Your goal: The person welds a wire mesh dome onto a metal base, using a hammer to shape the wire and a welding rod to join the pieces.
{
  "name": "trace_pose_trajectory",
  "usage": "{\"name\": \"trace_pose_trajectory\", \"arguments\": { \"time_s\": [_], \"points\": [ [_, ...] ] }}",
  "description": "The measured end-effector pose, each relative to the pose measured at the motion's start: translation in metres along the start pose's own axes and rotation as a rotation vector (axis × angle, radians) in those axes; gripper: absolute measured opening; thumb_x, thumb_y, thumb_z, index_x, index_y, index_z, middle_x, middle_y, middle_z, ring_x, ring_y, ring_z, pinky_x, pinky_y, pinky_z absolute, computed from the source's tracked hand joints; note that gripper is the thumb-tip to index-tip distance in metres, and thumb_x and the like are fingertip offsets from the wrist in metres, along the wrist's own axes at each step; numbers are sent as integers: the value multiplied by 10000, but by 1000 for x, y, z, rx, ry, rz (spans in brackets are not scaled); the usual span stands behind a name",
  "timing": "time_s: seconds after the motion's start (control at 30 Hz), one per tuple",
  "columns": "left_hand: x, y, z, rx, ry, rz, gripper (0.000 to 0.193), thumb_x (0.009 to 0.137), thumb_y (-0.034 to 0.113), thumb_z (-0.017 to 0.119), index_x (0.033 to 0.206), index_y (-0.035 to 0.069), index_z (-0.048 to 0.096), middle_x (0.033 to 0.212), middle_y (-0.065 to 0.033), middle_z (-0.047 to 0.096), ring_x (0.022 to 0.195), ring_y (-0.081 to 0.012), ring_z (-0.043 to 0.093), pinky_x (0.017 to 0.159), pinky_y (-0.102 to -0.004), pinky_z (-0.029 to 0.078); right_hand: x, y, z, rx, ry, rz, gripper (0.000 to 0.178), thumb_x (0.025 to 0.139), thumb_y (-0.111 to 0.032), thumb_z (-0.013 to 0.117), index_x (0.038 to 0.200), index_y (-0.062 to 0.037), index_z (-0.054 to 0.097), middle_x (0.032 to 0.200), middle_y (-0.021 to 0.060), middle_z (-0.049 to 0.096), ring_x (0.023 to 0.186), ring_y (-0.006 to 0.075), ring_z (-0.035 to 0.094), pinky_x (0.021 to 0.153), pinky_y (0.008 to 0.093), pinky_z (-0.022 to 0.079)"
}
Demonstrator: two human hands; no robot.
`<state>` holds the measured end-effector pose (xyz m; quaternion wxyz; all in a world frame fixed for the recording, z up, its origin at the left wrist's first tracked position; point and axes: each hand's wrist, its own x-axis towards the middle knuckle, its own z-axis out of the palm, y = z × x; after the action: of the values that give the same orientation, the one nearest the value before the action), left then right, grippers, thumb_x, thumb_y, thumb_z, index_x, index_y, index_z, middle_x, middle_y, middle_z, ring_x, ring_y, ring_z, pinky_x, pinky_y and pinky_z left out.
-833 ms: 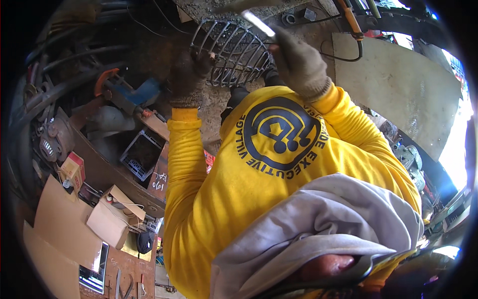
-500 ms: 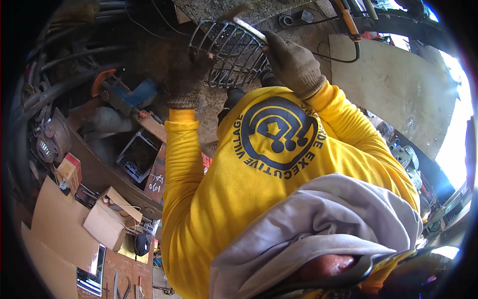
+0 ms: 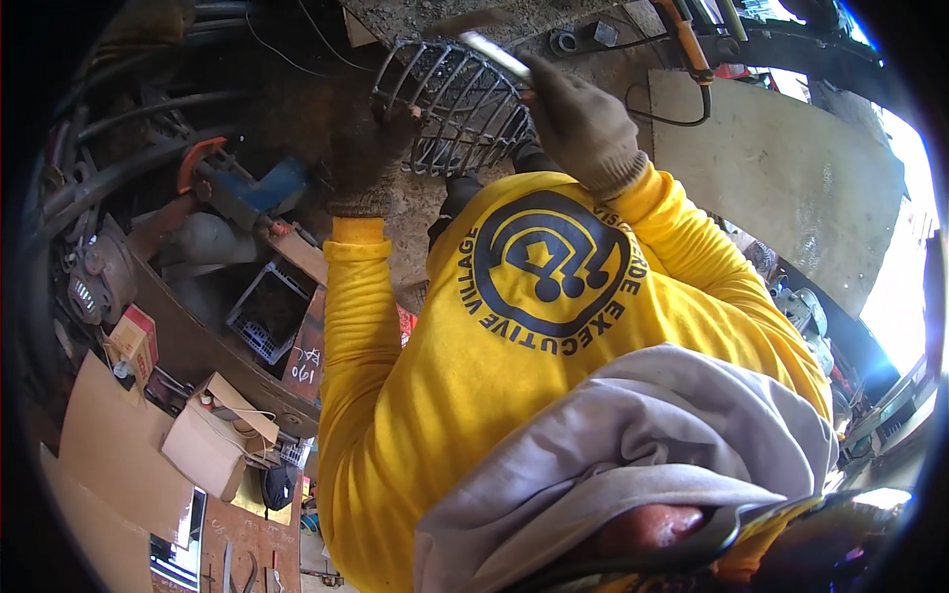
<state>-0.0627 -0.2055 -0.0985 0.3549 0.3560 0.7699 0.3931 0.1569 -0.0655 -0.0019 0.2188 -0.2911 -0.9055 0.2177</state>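
Note:
A curved cage of metal bars [image 3: 450,89] stands upright below the bench edge in front of me. My gloved left hand [image 3: 371,138] is closed around the cage's left edge. In my gloved right hand [image 3: 583,124] is a hammer [image 3: 496,55], gripped by its pale handle. The hammer's head, smeared by motion, hovers over the cage's top bars. Whether it touches them I cannot tell.
A gritty metal bench [image 3: 381,18] lies beyond the cage. An orange-handled power tool [image 3: 687,40] with a cable rests at the far right, near a pale sheet [image 3: 781,188]. On the left stand a blue and orange machine [image 3: 252,188], a plastic crate [image 3: 267,311] and a cardboard box [image 3: 217,435].
The hammer head has shifted slightly and blurred, with my right hand tilting a little. My left hand stays on the cage, which has hardly moved.

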Motion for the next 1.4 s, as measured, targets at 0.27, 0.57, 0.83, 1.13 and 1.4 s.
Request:
{"name": "trace_pose_trajectory", "arguments": {
  "time_s": [0.27,0.57,0.83,1.13,1.4],
  "points": [
    [3,-5,-2,-80,-8,95,594,845,556,673,1076,10,642,903,-105,677,795,-190,608,705,-362,478,-3,0,3,-53,-93,69,395,946,-276,599,1319,-159,545,803,139,669,685,355,662,595,440,526],
    [7,-12,-3,-205,-101,126,425,903,394,655,1133,37,645,953,-83,685,832,-203,628,756,-354,489,-10,4,-4,-46,-125,113,406,926,-146,631,1322,-90,565,942,170,692,851,359,690,711,390,565],
    [9,-44,3,-290,-82,91,387,904,342,676,1137,34,650,975,-54,686,866,-140,613,775,-336,484,-8,-8,-11,-25,-89,128,393,928,-176,630,1307,-86,580,974,188,693,873,367,688,716,394,566],
    [13,-58,5,-113,-38,33,365,876,323,712,1092,33,659,952,-51,680,836,-163,619,764,-325,490,-19,0,-8,-36,-141,166,379,924,-178,637,1291,-99,590,966,167,702,855,346,698,707,387,567],
    [3,-14,-7,75,0,91,432,888,348,696,1167,26,626,987,-101,686,882,-184,640,804,-336,495,-21,6,-5,-70,-111,118,400,924,-172,633,1311,-88,577,965,174,700,866,357,696,713,391,571]
  ]
}}
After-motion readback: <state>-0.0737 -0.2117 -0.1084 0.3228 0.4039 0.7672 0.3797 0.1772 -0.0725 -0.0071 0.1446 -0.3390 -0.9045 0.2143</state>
